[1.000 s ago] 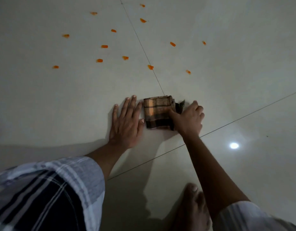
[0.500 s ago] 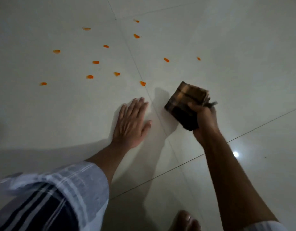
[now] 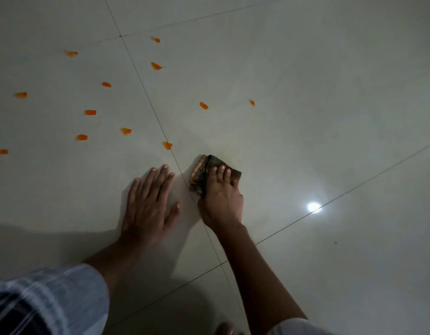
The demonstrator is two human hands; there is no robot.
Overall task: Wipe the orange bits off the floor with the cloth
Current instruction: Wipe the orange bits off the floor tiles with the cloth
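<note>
A folded brown checked cloth point(image 3: 201, 169) lies on the pale tiled floor point(image 3: 306, 105), pressed down by my right hand point(image 3: 221, 197), whose fingers rest flat on top of it. My left hand point(image 3: 146, 209) is spread flat on the floor just to the left, palm down, holding nothing. Several orange bits point(image 3: 167, 145) are scattered beyond and to the left of the hands. The nearest bit lies a short way ahead of the cloth's left corner. Others lie farther off, such as one orange bit point(image 3: 204, 105) straight ahead of the cloth.
Tile joints point(image 3: 146, 97) cross the floor. A bright light reflection point(image 3: 313, 207) shines to the right of my right hand. My striped sleeve point(image 3: 49, 298) fills the lower left, and a bare foot point(image 3: 225, 329) shows at the bottom edge.
My right hand lifted the cloth off the floor, then set it down again slightly farther forward and now presses it flat. The orange bit that lay where the cloth now is no longer shows. My left hand stayed planted.
</note>
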